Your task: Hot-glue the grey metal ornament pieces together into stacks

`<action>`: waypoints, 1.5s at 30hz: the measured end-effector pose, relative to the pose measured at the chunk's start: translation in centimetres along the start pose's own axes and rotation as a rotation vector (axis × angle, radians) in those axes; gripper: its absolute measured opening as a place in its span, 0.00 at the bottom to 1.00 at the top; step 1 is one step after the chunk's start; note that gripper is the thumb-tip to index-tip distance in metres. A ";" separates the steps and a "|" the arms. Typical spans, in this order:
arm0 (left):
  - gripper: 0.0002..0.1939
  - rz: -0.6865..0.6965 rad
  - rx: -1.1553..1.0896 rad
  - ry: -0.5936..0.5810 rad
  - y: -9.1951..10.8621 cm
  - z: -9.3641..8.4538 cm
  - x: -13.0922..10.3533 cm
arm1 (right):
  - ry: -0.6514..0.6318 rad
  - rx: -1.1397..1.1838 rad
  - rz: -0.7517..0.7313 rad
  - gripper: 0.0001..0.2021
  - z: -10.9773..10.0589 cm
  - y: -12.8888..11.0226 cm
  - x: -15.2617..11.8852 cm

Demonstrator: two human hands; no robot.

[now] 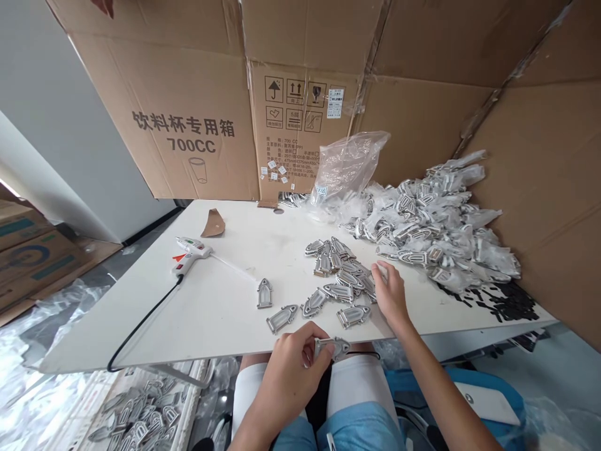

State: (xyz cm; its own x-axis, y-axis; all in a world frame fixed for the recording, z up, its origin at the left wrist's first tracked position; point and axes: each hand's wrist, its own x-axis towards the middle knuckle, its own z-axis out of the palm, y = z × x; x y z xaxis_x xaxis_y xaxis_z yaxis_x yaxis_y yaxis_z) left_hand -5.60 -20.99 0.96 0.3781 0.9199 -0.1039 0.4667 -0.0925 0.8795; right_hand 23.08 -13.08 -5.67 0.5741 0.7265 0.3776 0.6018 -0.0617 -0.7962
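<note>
My left hand (298,363) is closed around a silver metal piece (339,347), held over my lap just below the table's front edge. My right hand (390,293) reaches over the table, its fingertips at the right side of a pile of similar silver pieces (350,275). Whether those fingers grip a piece is hard to see. Nearer the front edge, a separate piece (282,318) and an upright-pointing one (264,294) lie to the left of the pile.
On the white table (235,332) lie a glue gun (190,254) with a black cable, a cardboard scrap (213,223), a heap of bagged pieces (422,216) and black strips (511,302). Cardboard walls (188,81) stand behind. A tray below left holds more pieces (145,407).
</note>
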 end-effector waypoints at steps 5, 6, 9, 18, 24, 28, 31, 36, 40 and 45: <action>0.12 0.004 -0.011 0.015 0.2 0.0 -0.1 | -0.084 -0.046 0.049 0.34 1.4 -0.8 -2.3; 0.12 0.004 -0.002 0.029 0.3 -0.1 -0.2 | -0.087 -0.064 0.052 0.35 1.6 -1.0 -2.5; 0.12 0.002 0.019 0.057 0.6 -0.5 -0.3 | -0.090 -0.147 0.056 0.36 2.2 -1.4 -3.1; 0.10 0.017 0.043 0.063 0.5 -0.7 0.0 | -0.072 -0.313 -0.047 0.32 3.4 -2.3 -4.5; 0.12 0.025 0.121 0.071 -0.4 -0.5 0.4 | -0.065 -0.334 -0.022 0.32 4.0 -3.1 -4.7; 0.13 0.032 0.164 0.106 -0.8 -1.3 0.7 | -0.064 -0.338 -0.024 0.33 4.3 -3.3 -4.8; 0.14 0.035 0.192 0.133 -1.0 -2.0 0.9 | -0.060 -0.330 -0.036 0.33 4.5 -3.4 -4.8; 0.14 0.016 0.205 0.156 -1.7 -2.6 1.3 | -0.079 -0.330 -0.043 0.32 4.8 -3.6 -4.8; 0.14 0.051 0.192 0.166 -2.4 -2.7 1.7 | -0.106 -0.328 -0.047 0.32 5.0 -4.0 -4.9; 0.14 0.100 0.195 0.173 -3.1 -2.7 2.0 | -0.127 -0.314 -0.058 0.32 5.4 -4.4 -4.9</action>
State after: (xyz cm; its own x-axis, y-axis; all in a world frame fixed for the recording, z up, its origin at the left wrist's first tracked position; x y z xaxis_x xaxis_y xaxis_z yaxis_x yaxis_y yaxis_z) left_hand -8.42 -17.86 -0.69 0.2959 0.9523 0.0749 0.5851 -0.2427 0.7738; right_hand 14.58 -12.71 -6.53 0.4716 0.8134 0.3406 0.7846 -0.2108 -0.5831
